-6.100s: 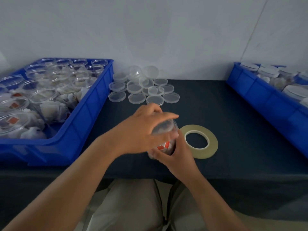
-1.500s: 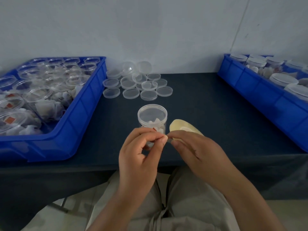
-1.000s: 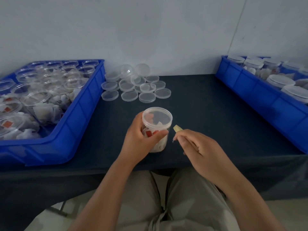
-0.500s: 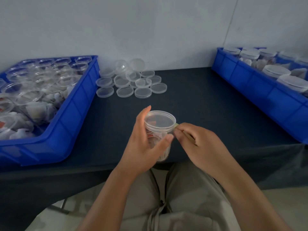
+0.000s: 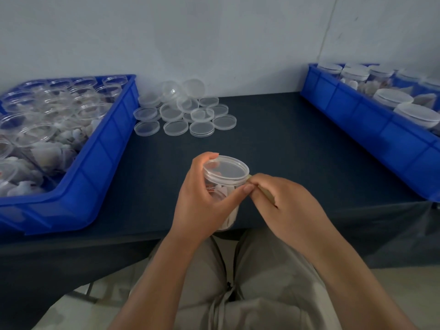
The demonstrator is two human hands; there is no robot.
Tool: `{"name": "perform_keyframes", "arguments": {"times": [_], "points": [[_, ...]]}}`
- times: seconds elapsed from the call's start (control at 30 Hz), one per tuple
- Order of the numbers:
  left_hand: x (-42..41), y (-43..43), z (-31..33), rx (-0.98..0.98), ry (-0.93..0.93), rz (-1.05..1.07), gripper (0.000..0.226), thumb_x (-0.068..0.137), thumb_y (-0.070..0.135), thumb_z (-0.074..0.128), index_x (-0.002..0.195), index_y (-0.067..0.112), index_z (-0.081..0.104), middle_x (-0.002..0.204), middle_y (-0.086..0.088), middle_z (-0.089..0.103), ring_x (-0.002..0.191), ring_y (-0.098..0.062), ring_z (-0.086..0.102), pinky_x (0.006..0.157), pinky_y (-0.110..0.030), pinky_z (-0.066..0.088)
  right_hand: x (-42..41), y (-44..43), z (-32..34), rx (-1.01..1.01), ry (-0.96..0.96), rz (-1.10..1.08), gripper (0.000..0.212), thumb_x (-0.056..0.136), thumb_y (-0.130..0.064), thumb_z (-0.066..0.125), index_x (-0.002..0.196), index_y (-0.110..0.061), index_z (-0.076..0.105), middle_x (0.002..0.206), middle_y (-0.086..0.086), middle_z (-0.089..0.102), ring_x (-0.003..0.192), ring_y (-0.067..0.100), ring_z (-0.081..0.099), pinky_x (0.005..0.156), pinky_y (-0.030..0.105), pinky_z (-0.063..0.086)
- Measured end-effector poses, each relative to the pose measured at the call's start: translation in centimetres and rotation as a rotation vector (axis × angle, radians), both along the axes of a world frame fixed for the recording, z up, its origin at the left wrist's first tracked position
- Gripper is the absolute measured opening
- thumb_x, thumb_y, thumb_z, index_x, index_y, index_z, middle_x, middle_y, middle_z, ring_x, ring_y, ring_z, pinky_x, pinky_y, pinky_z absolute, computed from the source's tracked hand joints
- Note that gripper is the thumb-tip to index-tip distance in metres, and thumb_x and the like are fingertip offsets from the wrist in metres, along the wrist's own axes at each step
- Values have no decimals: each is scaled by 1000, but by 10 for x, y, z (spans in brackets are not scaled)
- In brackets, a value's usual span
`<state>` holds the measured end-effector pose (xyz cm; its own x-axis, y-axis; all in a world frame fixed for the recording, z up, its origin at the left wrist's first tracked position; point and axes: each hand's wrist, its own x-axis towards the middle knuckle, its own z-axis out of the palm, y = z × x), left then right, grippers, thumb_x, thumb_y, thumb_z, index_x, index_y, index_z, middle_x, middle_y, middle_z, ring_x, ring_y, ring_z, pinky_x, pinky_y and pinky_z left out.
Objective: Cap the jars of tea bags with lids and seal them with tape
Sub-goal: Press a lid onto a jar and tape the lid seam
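Drawn back from mid-bench (image 5: pixel 285 151), the capped jar (image 5: pixel 225 172) is now held at the near edge, left hand (image 5: pixel 202 198) fingers curled round it, right hand (image 5: pixel 285 206) fingers pinching tape (image 5: pixel 266 196) at the rim. Slack pressure may let the tape wrinkle
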<state>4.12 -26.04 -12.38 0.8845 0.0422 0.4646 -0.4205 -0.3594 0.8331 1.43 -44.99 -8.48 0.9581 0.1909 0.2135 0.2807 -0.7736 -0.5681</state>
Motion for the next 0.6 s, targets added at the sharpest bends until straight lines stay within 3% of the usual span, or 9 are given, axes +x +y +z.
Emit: {"name": "perform_keyframes", "arguments": {"times": [0.2,0.37,0.5,0.6], "points": [[-1,1,1,18,-10,20,77,77,78,80,136,40,48,127,27,59,122,-6,64,88,-18,56,0,0,-2,5,-7,0,34,103,-57,36,108,-39,65,81,-14,65,80,5,62,69,35,55],[-1,2,0,5,32,18,64,83,71,78,132,41,49,126,22,62,119,-8,66,88,-30,59,1,0,-2,-13,-23,6,34,106,-58,36,112,-40,64,87,-15,68,84,5,63,71,38,56],[0,7,3,-91,116,-26,52,85,60,78,127,42,54,120,20,67,110,-6,71,81,-21,59,1,-1,-1,-24,-8,53,33,106,-64,37,120,-45,60,97,-19,67,92,1,63,78,34,56],[2,17,6,-149,185,-69,50,83,63,74,125,41,58,117,17,69,101,-8,73,79,-18,57,1,-3,3,-70,4,56,42,99,-76,34,124,-50,55,94,-18,64,87,1,61,75,32,55]]}}
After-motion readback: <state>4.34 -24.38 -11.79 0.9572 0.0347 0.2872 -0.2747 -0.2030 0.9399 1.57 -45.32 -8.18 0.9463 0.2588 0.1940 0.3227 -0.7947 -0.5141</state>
